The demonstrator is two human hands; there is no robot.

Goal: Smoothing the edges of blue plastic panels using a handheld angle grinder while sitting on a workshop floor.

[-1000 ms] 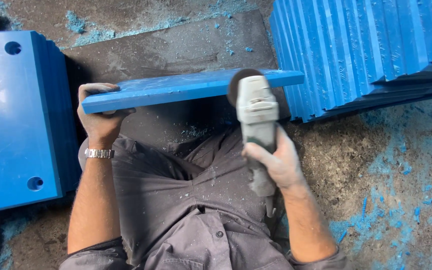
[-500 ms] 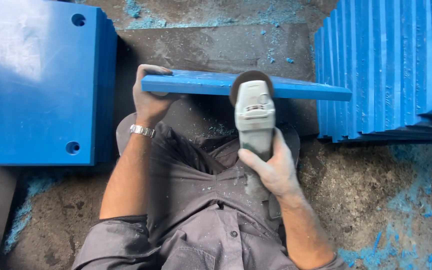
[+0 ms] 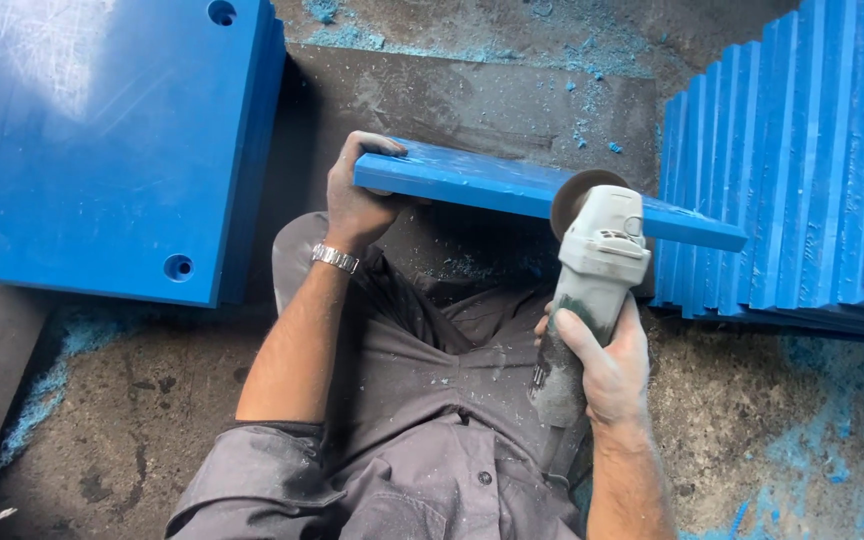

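The blue plastic panel (image 3: pixel 472 182) stands on edge across the person's lap, its long axis running from the left hand down toward the leaning row of blue panels (image 3: pixel 802 170). The left hand (image 3: pixel 357 200) closes over the panel's end farthest from that row, thumb on the top edge and fingers wrapped round behind. The right hand (image 3: pixel 602 365) is clasped tight around the body of a grey angle grinder (image 3: pixel 592 290), whose disc meets the panel's top edge near the end closest to the row.

The panel looks stiff and fairly heavy, with a smooth face that is likely slippery under dust, so an end or edge hold like this one seems the sound place to take it. A flat stack of drilled blue panels (image 3: pixel 102 140) lies on the floor beyond the panel's held end. Whether the disc is spinning is hard to tell.
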